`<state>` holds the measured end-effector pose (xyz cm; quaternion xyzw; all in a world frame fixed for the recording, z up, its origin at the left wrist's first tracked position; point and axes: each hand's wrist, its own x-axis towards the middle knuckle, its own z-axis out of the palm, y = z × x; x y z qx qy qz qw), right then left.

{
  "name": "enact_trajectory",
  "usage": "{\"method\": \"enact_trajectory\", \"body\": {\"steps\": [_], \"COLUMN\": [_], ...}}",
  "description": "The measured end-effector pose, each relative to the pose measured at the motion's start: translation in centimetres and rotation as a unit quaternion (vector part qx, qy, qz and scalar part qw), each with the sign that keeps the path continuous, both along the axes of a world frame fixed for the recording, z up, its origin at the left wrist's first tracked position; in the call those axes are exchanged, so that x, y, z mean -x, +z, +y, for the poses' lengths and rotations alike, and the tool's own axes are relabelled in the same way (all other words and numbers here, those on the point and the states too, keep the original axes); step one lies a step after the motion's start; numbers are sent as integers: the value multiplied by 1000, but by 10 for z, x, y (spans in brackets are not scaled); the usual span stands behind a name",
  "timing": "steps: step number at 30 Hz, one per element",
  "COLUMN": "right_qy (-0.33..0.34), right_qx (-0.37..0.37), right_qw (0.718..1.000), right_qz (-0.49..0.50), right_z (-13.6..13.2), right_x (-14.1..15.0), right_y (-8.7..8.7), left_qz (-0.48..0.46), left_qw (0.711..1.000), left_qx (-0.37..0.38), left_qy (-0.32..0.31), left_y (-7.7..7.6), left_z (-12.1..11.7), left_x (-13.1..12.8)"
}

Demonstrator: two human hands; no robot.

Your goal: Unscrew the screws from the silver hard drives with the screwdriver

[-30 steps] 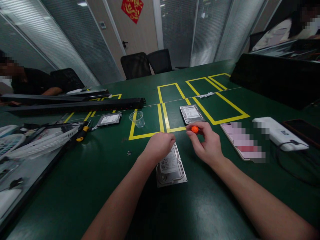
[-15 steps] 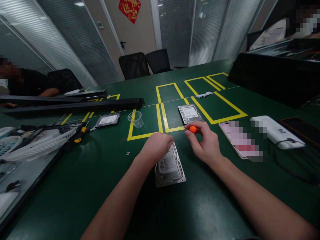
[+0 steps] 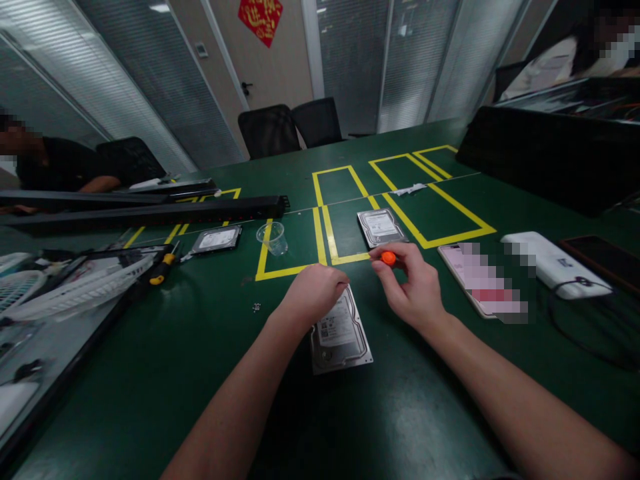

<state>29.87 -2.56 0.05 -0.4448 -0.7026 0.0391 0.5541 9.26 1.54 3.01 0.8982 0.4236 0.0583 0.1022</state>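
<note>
A silver hard drive [image 3: 343, 333] with a white label is in front of me. My left hand [image 3: 317, 290] is closed over its far left part, and the fingertips are curled out of sight. To the right of it, my right hand [image 3: 413, 280] pinches a small orange-handled tool [image 3: 388, 258] between thumb and fingers. Only the round orange end of that tool shows clearly. Several tiny screws [image 3: 257, 307] lie in a small group left of my left hand. Beyond my right hand lies a second hard drive [image 3: 381, 228].
A clear plastic cup [image 3: 273, 240] and another drive [image 3: 217, 239] are at left, near a yellow-black screwdriver [image 3: 163, 268]. On the right lie a phone [image 3: 470, 280], a white power bank [image 3: 555, 263] with a cable, and a large black case [image 3: 540, 157]. Two people sit at the table's far sides.
Both hands, the hard drive and the orange-handled tool stay almost where they were. The whole view has shifted very slightly.
</note>
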Motion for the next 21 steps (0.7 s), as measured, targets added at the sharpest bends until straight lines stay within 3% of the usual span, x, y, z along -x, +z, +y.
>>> {"method": "enact_trajectory", "body": {"steps": [6, 11, 13, 16, 21], "right_qy": [45, 113, 152, 222, 261], "right_qx": [36, 46, 61, 82, 133], "right_qw": [990, 968, 956, 914, 863], "right_qz": [128, 218, 244, 330, 411], "right_z": [-1, 7, 17, 32, 44], "right_x": [2, 9, 13, 22, 38], "right_y": [2, 29, 42, 60, 75], "left_qz": [-59, -139, -163, -192, -219], "left_qw": [998, 987, 981, 969, 956], "left_qx": [-3, -4, 39, 98, 156], "left_qy": [27, 82, 99, 118, 117], "left_y": [7, 8, 3, -13, -37], "left_z": [2, -3, -8, -16, -23], "left_x": [13, 51, 69, 87, 90]}}
